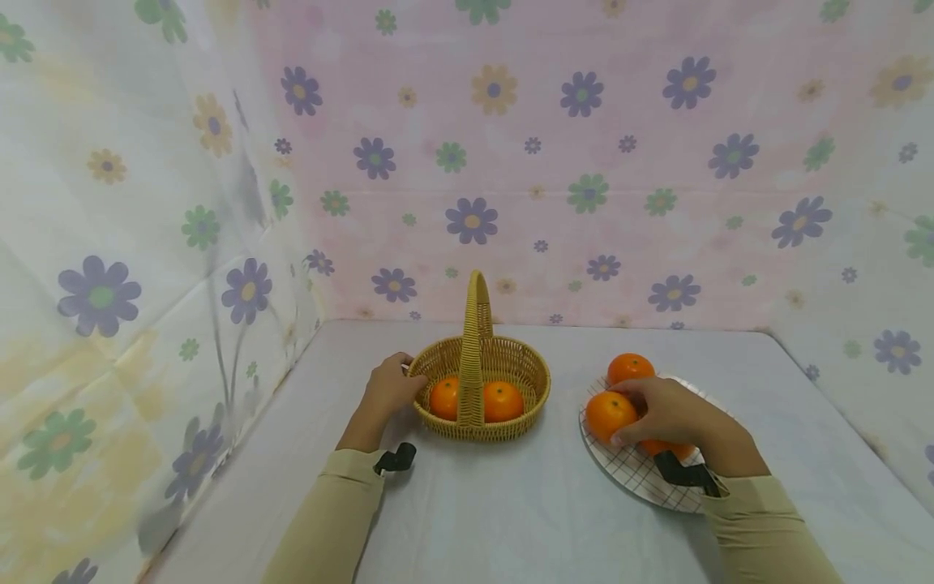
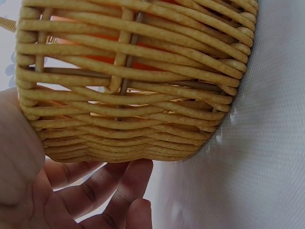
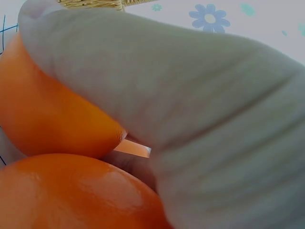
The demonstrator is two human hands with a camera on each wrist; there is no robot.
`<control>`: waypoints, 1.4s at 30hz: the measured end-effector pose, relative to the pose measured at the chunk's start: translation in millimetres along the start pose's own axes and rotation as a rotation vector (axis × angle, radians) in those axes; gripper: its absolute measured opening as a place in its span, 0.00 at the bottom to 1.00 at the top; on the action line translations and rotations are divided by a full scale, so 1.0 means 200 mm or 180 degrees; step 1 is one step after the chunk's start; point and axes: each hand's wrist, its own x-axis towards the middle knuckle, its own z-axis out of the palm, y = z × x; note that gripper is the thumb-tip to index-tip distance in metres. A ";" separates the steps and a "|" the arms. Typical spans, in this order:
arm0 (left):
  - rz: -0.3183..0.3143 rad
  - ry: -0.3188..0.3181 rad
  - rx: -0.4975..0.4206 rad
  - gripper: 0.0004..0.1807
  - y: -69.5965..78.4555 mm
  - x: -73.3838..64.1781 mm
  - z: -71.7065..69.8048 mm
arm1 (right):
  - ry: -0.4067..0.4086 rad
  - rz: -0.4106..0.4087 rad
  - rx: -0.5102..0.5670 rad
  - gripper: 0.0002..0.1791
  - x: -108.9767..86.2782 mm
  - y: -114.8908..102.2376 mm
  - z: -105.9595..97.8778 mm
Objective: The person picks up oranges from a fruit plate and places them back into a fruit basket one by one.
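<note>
A wicker basket with a tall arched handle stands on the table, with two oranges inside, one on each side of the handle. My left hand holds the basket's left rim, its thumb over the edge; in the left wrist view its fingers rest against the woven wall. To the right, my right hand grips an orange over a checked plate, thumb on the near side. Another orange lies behind it, and one more orange is partly hidden under the hand.
White cloth covers the table. A flowered pink curtain hangs along the back, with pale flowered cloth at the left side. Small black mounts sit at both wrists.
</note>
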 end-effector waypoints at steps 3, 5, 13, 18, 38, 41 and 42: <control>-0.0009 0.0006 -0.0018 0.26 0.00 0.01 0.00 | 0.0022 0.0008 -0.0040 0.48 0.00 -0.01 -0.01; 0.0002 -0.0003 -0.0012 0.26 0.00 0.02 0.00 | 0.0032 0.0008 -0.0074 0.48 0.00 -0.01 -0.01; -0.0015 -0.0002 -0.0018 0.26 -0.02 0.01 0.01 | 0.0036 0.0027 -0.0022 0.45 -0.01 -0.02 -0.01; -0.0031 0.0017 -0.0004 0.26 -0.02 0.01 0.02 | 0.0046 0.0010 0.0009 0.45 -0.03 -0.03 -0.01; 0.0013 0.0054 -0.0017 0.25 -0.02 0.00 0.01 | 0.0254 -0.0079 -0.0067 0.42 -0.03 -0.10 -0.05; 0.0000 0.0047 -0.0022 0.25 -0.01 0.00 0.01 | 0.0322 -0.0157 -0.0114 0.42 -0.03 -0.11 -0.05; -0.0013 0.0047 -0.0032 0.25 -0.01 0.00 0.01 | 0.0357 -0.0178 -0.0133 0.42 -0.03 -0.11 -0.05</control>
